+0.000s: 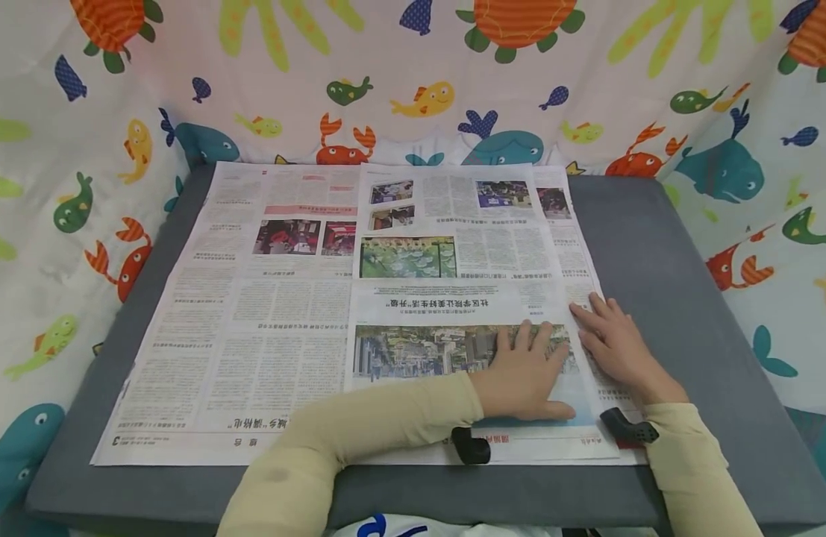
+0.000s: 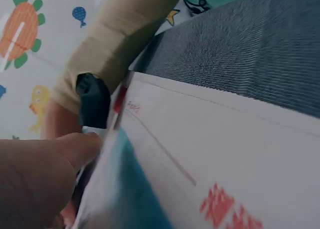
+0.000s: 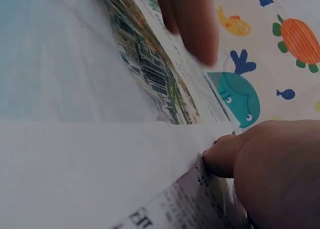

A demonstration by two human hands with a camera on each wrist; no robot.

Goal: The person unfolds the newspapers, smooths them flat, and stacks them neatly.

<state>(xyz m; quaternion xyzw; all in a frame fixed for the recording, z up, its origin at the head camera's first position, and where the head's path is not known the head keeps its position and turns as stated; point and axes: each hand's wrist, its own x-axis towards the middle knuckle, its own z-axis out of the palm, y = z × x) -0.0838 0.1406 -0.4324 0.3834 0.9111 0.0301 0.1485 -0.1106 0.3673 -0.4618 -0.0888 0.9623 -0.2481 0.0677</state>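
Observation:
A newspaper [image 1: 285,358] lies spread out, its print upside down in the head view. A narrower sheet [image 1: 413,306] with a large city photo covers its right part. My left hand [image 1: 523,377] rests palm down on that photo with its fingers spread, the forearm reaching across the lower part of the paper. Just right of it, my right hand [image 1: 621,347] touches the paper by the sheet's right edge, fingers extended. In the right wrist view, a thumb [image 3: 225,156] sits right at the paper's edge. The left wrist view shows the left thumb [image 2: 80,146] above the page.
Beneath the newspaper is a grey table [image 1: 661,261], bare along its right side and front strip. A white curtain [image 1: 413,67] printed with sea animals hangs behind and around it. Dark wrist devices [image 1: 471,446] sit at both cuffs.

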